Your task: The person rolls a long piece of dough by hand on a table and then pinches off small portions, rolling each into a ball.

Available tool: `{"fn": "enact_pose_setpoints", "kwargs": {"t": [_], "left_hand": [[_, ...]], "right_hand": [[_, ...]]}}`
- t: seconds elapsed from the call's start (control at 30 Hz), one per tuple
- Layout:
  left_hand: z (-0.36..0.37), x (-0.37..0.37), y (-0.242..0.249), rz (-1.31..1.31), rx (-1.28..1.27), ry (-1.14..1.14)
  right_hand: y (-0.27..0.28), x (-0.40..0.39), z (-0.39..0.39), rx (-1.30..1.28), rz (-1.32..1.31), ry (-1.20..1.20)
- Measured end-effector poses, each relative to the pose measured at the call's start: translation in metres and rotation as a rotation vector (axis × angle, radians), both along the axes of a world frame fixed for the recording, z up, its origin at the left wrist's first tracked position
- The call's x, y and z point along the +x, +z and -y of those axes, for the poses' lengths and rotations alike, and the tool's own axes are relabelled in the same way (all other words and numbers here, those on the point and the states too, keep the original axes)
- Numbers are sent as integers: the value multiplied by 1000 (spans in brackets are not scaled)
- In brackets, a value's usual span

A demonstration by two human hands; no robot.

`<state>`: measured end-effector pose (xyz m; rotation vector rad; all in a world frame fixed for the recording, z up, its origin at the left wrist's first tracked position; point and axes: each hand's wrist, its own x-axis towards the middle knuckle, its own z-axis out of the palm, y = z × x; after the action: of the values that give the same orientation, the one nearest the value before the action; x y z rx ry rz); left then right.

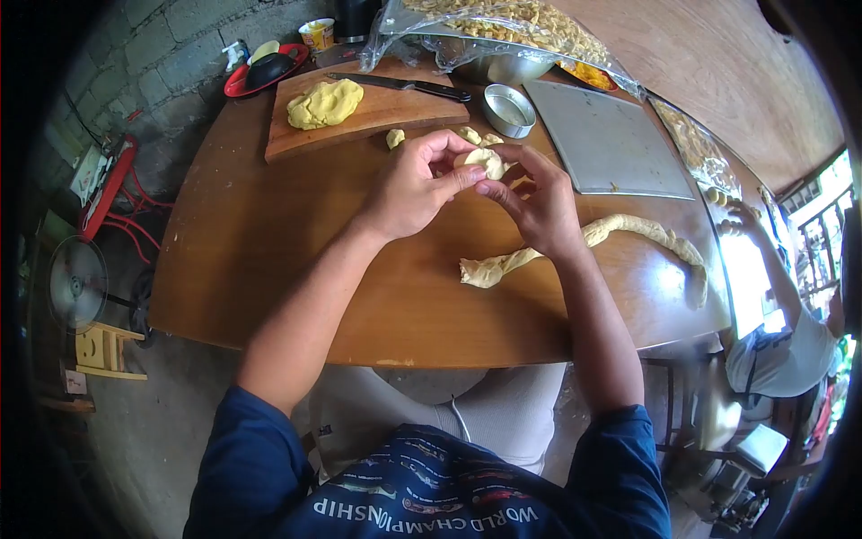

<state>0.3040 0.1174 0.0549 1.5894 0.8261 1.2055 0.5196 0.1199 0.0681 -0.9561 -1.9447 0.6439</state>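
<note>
A small pale dough piece (483,163) is pinched between my two hands above the table. My left hand (420,184) grips its left side with thumb and fingers, and my right hand (532,196) holds its right side. Small dough lumps (395,138) lie just beyond my hands, some partly hidden by them. A long twisted dough rope (637,226) curves over the table, passing behind my right forearm. The large yellow dough mass (325,104) rests on the wooden board (395,121) next to a black-handled knife (400,84).
Beyond my hands stand a round metal tin (509,111) and a flat metal tray (606,139). A plastic-covered tray of pieces (521,27) is at the back, a red plate (235,83) at the back left. Another person (781,350) reaches over the table's right end.
</note>
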Motion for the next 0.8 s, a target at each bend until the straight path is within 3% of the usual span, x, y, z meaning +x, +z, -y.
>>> {"fn": "enact_pose_setpoints", "kwargs": {"t": [0.07,0.23,0.3,0.4,0.47,0.57,0.63,0.8], "left_hand": [[-1,-3,0,-174,144,42],[3,3,-3,-111,82,93],[4,7,-3,-51,33,148],[4,10,-7,-162,6,139],[5,14,-11,-157,153,90],[-1,3,-8,-143,14,17],[-4,0,-9,-151,69,47],[-2,0,-8,-237,132,111]], "right_hand": [[-5,3,-1,-13,-1,-3],[-13,4,-6,-42,-63,-13],[-8,4,-3,-26,3,-164],[-8,3,-1,59,136,-195],[-12,-3,0,73,109,-169],[-9,-5,4,106,94,-104],[-7,0,2,88,105,-6],[-4,2,2,33,30,-15]]}}
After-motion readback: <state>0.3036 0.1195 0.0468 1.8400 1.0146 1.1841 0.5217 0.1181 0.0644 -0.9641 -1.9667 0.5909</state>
